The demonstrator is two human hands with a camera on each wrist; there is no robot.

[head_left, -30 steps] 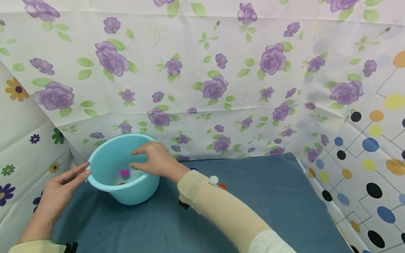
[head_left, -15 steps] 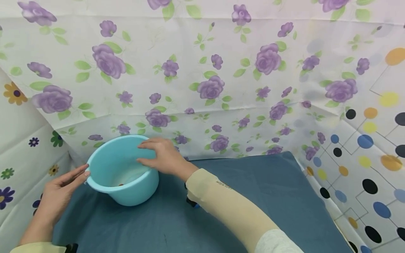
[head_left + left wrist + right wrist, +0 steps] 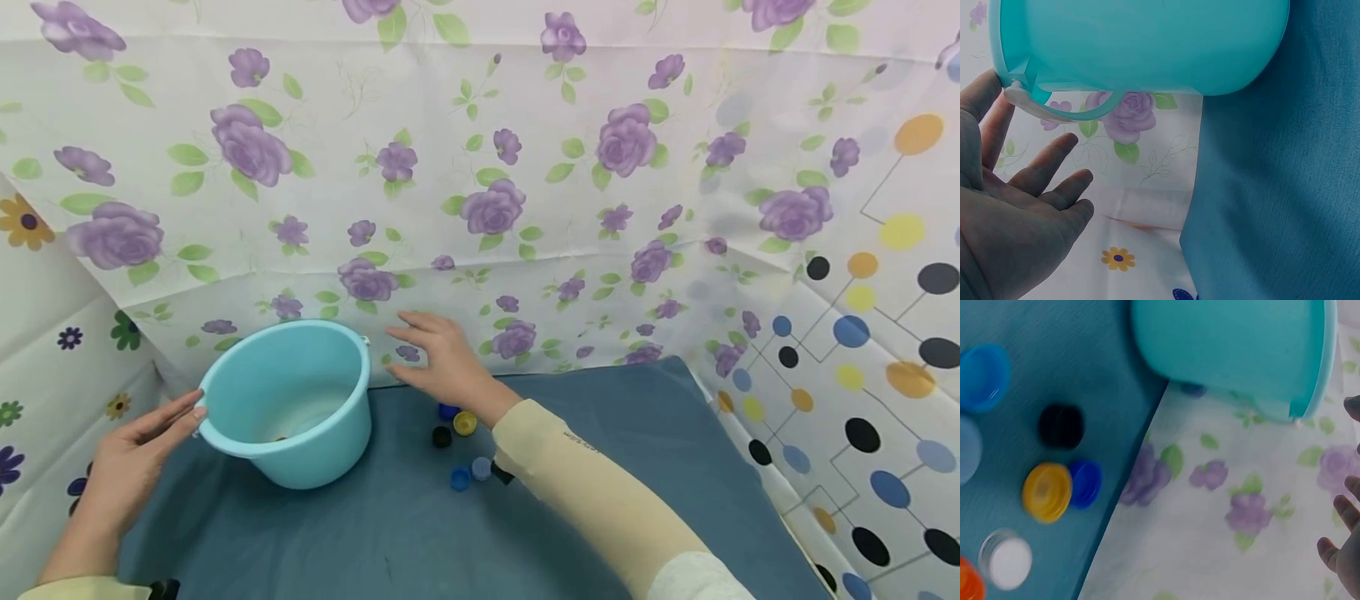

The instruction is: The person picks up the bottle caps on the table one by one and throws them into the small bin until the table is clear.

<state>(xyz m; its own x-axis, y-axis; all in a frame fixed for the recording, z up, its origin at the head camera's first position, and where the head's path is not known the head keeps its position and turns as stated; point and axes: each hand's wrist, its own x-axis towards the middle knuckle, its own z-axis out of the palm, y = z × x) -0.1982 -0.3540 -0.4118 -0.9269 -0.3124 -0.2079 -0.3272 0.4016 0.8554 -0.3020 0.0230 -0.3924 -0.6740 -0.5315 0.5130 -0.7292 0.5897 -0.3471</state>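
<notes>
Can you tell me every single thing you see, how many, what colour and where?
bucket: 1, turquoise, on the tablecloth
bucket handle: 1, turquoise and white, hanging at the bucket's side
small bit: 1, brownish, inside the bucket, too small to name
caps: 7, yellow cap, black cap, dark blue cap, blue cap, pale blue cap, white cap, orange cap, right of the bucket
tablecloth: 1, blue, underneath
rose-print sheet: 1, white, purple and green, behind
dotted sheet: 1, white, many-coloured dots, right
daisy-print sheet: 1, white, coloured flowers, left
sleeves: 2, beige, on the arms
left hand: 1, at the bucket's rim
right hand: 1, right of the bucket
</notes>
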